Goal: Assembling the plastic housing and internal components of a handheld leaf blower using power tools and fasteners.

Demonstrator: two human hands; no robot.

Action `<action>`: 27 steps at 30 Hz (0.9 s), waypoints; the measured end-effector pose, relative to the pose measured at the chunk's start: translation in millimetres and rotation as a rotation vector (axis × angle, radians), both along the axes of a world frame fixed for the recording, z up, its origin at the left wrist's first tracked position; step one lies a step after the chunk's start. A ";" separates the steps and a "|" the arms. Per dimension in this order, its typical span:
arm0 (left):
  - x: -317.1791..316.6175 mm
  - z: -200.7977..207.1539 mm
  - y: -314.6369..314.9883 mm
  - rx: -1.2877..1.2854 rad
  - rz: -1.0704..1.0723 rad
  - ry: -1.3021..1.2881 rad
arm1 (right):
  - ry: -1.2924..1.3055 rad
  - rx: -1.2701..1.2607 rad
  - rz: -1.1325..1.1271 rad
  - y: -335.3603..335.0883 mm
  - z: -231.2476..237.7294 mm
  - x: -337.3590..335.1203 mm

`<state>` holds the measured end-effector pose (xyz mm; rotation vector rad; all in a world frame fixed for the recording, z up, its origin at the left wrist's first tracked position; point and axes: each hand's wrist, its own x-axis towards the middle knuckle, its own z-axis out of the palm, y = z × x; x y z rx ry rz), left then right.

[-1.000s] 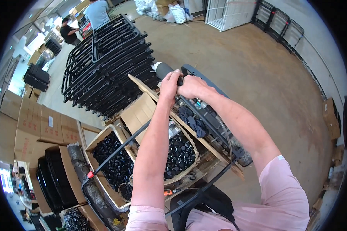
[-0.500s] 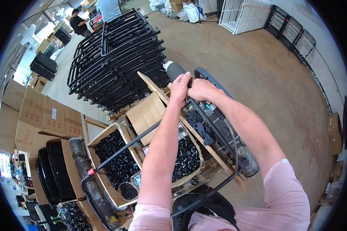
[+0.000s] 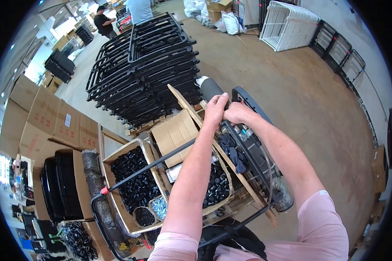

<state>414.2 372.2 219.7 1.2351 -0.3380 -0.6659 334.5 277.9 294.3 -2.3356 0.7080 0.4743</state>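
Observation:
A black tubular metal frame lies across in front of me, with a red piece on its left part. Both hands meet at its far corner, beside a grey padded roller. My left hand is closed there, thumb uppermost. Right beside it, my right hand is closed too, its fingertips turned away from view. What lies inside the two grips is mostly hidden. Below my arms stand a box of small black plastic parts and another of round black caps.
Stacked black frames rise beyond the boxes. Large cartons stand left, near a carton of black panels. A wooden board runs beside dark cloth. White frames lean far right; a person stands at the back.
The whole view has shifted, so the scene sits farther right and slightly lower. Both hands keep their place at the frame's corner. More of the small bluish parts shows beside my left forearm.

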 end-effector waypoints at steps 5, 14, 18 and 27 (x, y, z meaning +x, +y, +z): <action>2.9 -1.4 0.1 0.064 0.059 -0.086 | -0.067 0.200 -0.080 -3.5 -14.7 10.6; -13.1 0.7 25.7 0.394 0.371 -0.443 | -0.055 0.339 -0.072 -9.8 -25.9 20.3; -51.8 -21.1 85.4 0.216 0.331 -0.208 | -0.029 0.297 -0.168 4.0 -2.3 9.2; -135.9 -66.7 317.2 0.139 0.286 0.188 | -0.296 0.438 -0.127 119.3 54.1 -44.5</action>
